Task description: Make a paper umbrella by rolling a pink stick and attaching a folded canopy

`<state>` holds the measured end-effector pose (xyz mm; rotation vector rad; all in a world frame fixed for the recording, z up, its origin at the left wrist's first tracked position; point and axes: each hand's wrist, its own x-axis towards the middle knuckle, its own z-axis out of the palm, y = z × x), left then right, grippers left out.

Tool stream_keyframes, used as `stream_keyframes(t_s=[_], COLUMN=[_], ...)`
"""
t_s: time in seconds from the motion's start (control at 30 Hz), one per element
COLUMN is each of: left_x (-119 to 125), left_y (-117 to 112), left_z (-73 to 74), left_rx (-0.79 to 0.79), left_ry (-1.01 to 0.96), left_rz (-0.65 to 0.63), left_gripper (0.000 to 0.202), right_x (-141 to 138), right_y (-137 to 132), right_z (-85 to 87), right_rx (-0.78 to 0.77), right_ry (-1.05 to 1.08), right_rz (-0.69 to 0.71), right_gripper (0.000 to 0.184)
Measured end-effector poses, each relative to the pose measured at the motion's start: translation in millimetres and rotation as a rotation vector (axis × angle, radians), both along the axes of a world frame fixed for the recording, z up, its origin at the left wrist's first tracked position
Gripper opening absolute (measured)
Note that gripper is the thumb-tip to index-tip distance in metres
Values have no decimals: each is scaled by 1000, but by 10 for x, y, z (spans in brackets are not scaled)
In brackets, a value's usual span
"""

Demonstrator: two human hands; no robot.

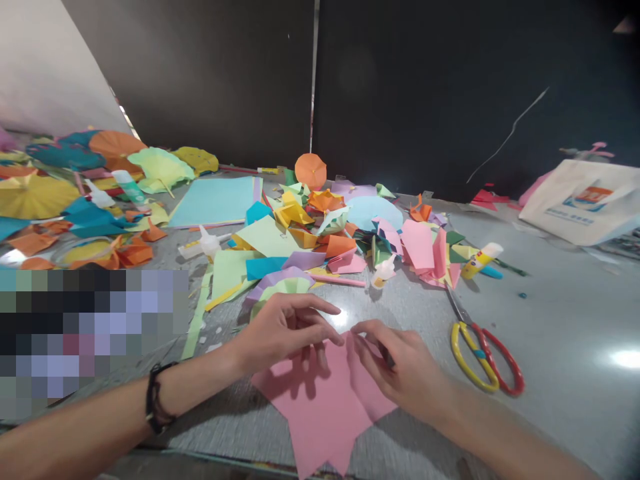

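Note:
A pink sheet of paper (325,400), partly folded, lies on the grey table (550,333) right in front of me. My left hand (285,327) rests on its upper left part, fingers curved, thumb and forefinger meeting at the top fold. My right hand (395,363) presses and pinches the upper right flap, fingertips almost touching the left hand's. A dark band is on my left wrist.
Scissors with yellow and red handles (483,357) lie just right of my right hand. A glue stick (480,260), small glue bottles (383,272), and a heap of coloured paper scraps (320,233) sit behind. Paper umbrellas (40,193) pile at far left; a white bag (580,200) at far right.

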<state>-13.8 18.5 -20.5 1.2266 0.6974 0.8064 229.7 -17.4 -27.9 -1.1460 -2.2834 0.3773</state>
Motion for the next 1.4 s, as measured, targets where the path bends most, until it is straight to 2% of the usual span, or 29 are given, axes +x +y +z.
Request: stream_keyframes(t_s=[0.33,0.53,0.73,0.9,1.07,1.27,1.4], left_x=[-12,-28,-76,-96,-85,-43,4], left_y=[-16,-42,-97,-119,-90,-112,-94], left_z=[-35,-71,-70,-44,-45,41,8], left_rx=[-99,-161,-185,-98,-86,-128,-133], left_ry=[-134,-230,-199,-126,-114,-85,-67], left_rz=[-182,-259,-384,-475,-582,-578,-392], left_gripper=[47,44,57,63,72,70,60], right_x=[-16,-17,-29,-54,-58,-47,-35], right_y=[1,20,-9,-37,-64,-66,-31], right_z=[23,7,39,51,39,60,31], right_rx=[45,146,177,250,190,71,130], right_ry=[39,155,170,179,103,68,180], right_rz=[27,59,179,210,208,155,55], right_gripper=[10,16,18,13,13,7,9])
